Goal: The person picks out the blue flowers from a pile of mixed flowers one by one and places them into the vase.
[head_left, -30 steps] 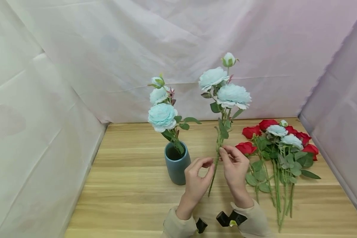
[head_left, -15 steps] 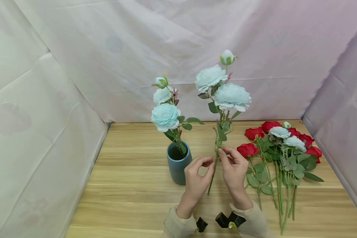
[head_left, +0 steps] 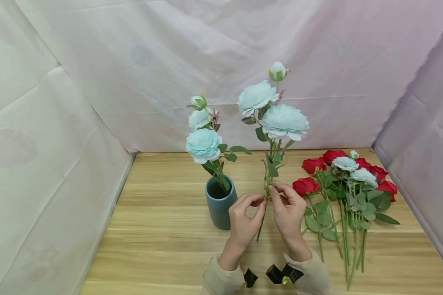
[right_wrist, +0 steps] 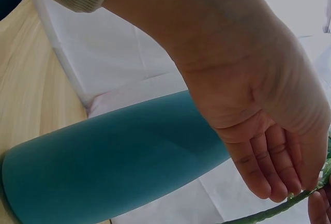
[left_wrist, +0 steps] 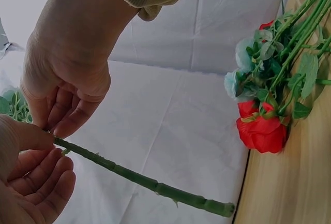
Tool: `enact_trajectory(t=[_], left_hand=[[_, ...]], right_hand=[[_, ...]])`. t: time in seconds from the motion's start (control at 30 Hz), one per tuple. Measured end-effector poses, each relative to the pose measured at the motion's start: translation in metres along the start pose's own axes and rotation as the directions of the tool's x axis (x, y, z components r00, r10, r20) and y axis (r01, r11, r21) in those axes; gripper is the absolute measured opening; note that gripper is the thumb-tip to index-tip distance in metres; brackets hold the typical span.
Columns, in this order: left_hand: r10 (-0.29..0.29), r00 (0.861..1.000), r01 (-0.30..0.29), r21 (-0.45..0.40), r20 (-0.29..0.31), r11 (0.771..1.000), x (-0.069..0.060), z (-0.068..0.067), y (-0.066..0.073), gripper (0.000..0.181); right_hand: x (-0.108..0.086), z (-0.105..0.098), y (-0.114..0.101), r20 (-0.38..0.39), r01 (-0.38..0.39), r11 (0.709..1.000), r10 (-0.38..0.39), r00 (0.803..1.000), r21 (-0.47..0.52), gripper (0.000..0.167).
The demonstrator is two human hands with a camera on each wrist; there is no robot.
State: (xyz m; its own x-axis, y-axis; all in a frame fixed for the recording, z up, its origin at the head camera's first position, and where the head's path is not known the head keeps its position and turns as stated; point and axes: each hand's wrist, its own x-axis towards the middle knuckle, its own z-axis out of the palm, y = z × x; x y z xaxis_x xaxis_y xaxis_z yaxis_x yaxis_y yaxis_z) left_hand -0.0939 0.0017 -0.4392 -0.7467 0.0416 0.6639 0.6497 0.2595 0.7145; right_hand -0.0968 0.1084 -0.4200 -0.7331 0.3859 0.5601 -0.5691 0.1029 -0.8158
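Observation:
A stem with pale blue flowers (head_left: 285, 122) stands upright above the table in the head view. My right hand (head_left: 289, 211) pinches its green stem between thumb and fingers, just below the leaves. Slightly lower, my left hand (head_left: 245, 221) pinches the same stem (left_wrist: 139, 179) between thumb and index finger. The bare lower end points down below both hands. Left of the hands, a blue vase (head_left: 221, 209) holds another pale blue flower stem (head_left: 204, 145); the vase (right_wrist: 114, 162) also fills much of the right wrist view.
On the right of the wooden table (head_left: 162, 246) lies a pile of red roses (head_left: 305, 186) and a pale blue flower stem (head_left: 363, 176), stem ends toward the front. Pale cloth (head_left: 170, 61) hangs behind and on both sides.
The held flower has shifted slightly left, with its blossoms leaning a little further that way. My right hand has moved slightly left, closer to my left hand.

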Motion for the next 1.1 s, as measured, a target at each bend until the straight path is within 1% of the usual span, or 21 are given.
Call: enact_trajectory(t=[0.23,0.53,0.7,0.77,0.87,0.97,1.1], left_hand=[[0.0,1.0,0.0,0.001,-0.001,1.0,-0.0001,0.0009,-0.0005,0.008],[0.01,1.0,-0.01,0.009,-0.004,1.0,0.0016,0.0016,0.0,0.007],[0.013,1.0,-0.013,0.008,0.004,1.0,0.0016,0.0021,0.0002,0.004],[0.01,1.0,-0.01,-0.007,0.005,1.0,0.0015,0.0021,0.0007,0.004],[0.004,1.0,-0.004,-0.039,0.002,0.999,0.0013,0.0021,0.0009,0.004],[-0.022,1.0,0.022,-0.075,0.003,0.997,0.0018,0.0017,0.0013,0.006],[-0.047,0.999,0.047,-0.092,0.003,0.995,0.0063,-0.0023,0.0031,0.007]], right_hand=[[0.0003,0.0014,-0.0022,0.003,0.019,1.0,-0.019,1.0,-0.023,0.006],[-0.0001,0.0016,-0.0019,0.006,0.026,0.999,-0.025,1.0,-0.042,0.009],[-0.0009,0.0008,-0.0023,0.012,0.059,0.998,-0.059,0.998,-0.027,0.01],[-0.0014,0.0003,-0.0024,0.019,0.066,0.998,-0.066,0.998,-0.014,0.01],[-0.0019,-0.0008,-0.002,0.034,0.055,0.998,-0.055,0.998,-0.004,0.009],[-0.0017,-0.0021,-0.001,0.056,0.045,0.999,-0.045,0.997,0.001,0.009],[-0.001,-0.0037,-0.0023,0.083,0.064,0.996,-0.069,0.994,0.06,0.013]])
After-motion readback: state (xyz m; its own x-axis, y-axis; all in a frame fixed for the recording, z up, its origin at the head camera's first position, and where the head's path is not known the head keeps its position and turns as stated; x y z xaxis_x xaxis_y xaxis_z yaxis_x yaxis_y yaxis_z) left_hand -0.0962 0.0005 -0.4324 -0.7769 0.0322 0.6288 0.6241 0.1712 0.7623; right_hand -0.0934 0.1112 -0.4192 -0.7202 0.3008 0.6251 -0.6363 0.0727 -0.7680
